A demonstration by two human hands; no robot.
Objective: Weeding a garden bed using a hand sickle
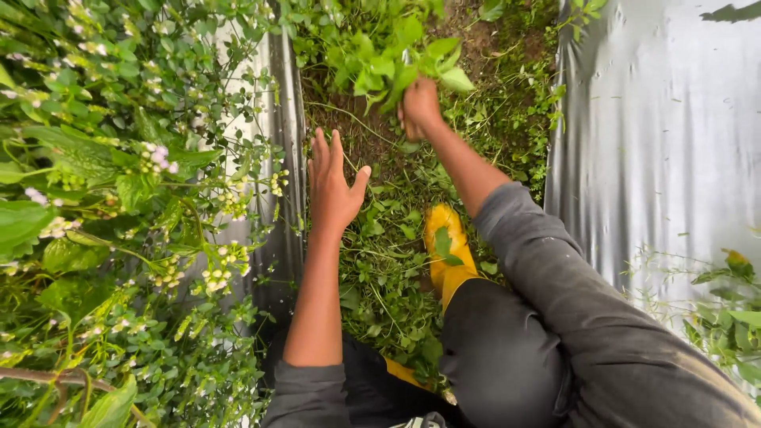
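Green weeds [396,59] fill the right hand's [418,109] closed grip; left hand [331,186] spread open beside silver sheeting [287,119].

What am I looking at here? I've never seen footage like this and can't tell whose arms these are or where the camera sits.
There is one picture, taken by a camera worn on a person's head, looking down, so both arms are that person's own. No machine is involved. The right hand is closed around a bunch of leafy weeds. The left hand is open, fingers spread, over the weedy furrow and holds nothing. A yellow boot stands among the weeds. Silver plastic sheets cover the beds on both sides, and flowering plants grow at the left.
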